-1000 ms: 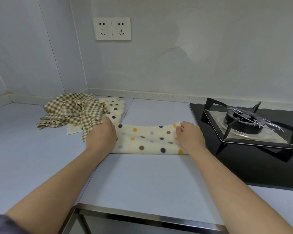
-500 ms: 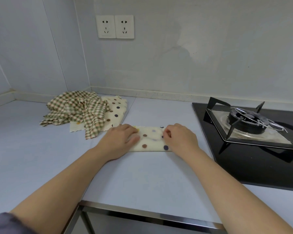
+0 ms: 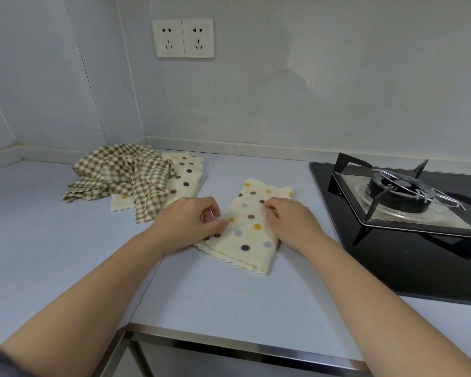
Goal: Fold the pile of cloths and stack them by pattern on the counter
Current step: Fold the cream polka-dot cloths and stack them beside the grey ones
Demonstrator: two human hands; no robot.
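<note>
**A:** Where does everything sit?

**B:** The desk (image 3: 65, 254) carries it all. Beyond the left grip (image 3: 186, 224), out to its far side, lies the unfolded pile: a checked cloth (image 3: 120, 175) crumpled over a spread dotted cloth (image 3: 186, 172). Outside the right grip (image 3: 291, 221) is the hob (image 3: 392, 268), near but apart.

**A:** And the piece in hand?

**B:** The folded dotted cloth (image 3: 249, 229) lies flat on the desk between the two grips, turned at an angle. Its scalloped edge (image 3: 237, 261) is on the person's side of both.

**A:** Are the grips closed?

**B:** Both are clenched on it. The left one pinches the cloth's side edge between thumb and fingers. The right one's curled fingertips (image 3: 268, 206) nip the top layer.

**A:** How will it handle?

**B:** Light, thin and limp, I judge. It holds no shape alone, and its layers can slide apart. Nothing to break. It is best taken at the stacked edges or corners, pinching all layers together, or carried on a flat palm, so the fold survives the move to its stack.
</note>
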